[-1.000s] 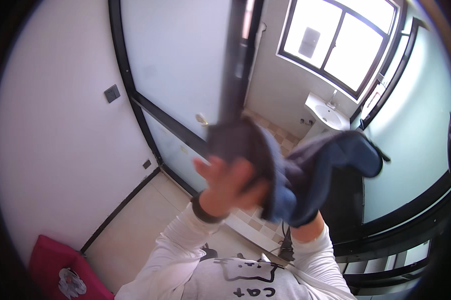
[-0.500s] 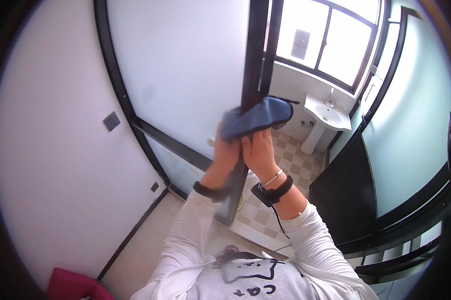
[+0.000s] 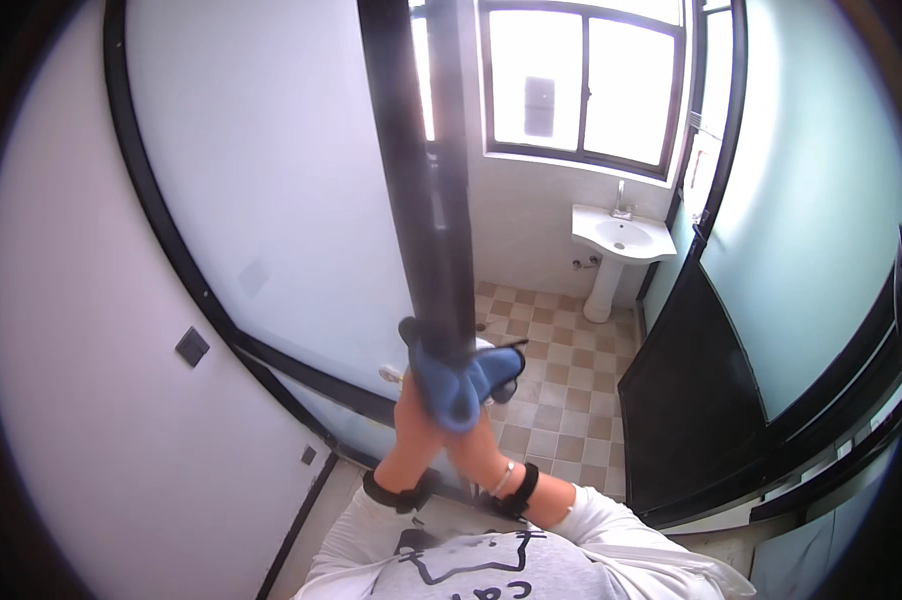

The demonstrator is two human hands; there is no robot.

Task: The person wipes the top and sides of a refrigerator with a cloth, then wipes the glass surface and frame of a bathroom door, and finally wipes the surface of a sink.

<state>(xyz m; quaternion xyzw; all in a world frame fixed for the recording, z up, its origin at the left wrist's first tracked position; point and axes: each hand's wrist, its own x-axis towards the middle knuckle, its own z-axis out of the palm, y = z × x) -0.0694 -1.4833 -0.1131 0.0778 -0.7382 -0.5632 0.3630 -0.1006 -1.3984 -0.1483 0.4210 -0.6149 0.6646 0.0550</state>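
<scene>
A blue cloth with dark edging (image 3: 461, 400) is wrapped around a dark upright door-frame edge (image 3: 426, 200), low on the part I can see. From the left, my left hand (image 3: 414, 412) presses the cloth against the frame, its fingers mostly hidden behind the fabric. My right hand (image 3: 479, 446) grips the cloth from the right side, close to the left one, with its fingertips also covered. Black straps sit on both wrists. The frame borders a large frosted glass panel (image 3: 261, 170) on the left.
A white pedestal sink (image 3: 623, 235) stands below a bright window (image 3: 581, 85). Beige and brown checkered tiles (image 3: 541, 400) cover the floor beyond the frame. To the right is another dark-framed glass panel (image 3: 821, 200). A grey switch (image 3: 192, 346) is on the left wall.
Both hands and the blue cloth have moved down along the door frame, toward my body. The view has shifted, so the sink and window appear further left.
</scene>
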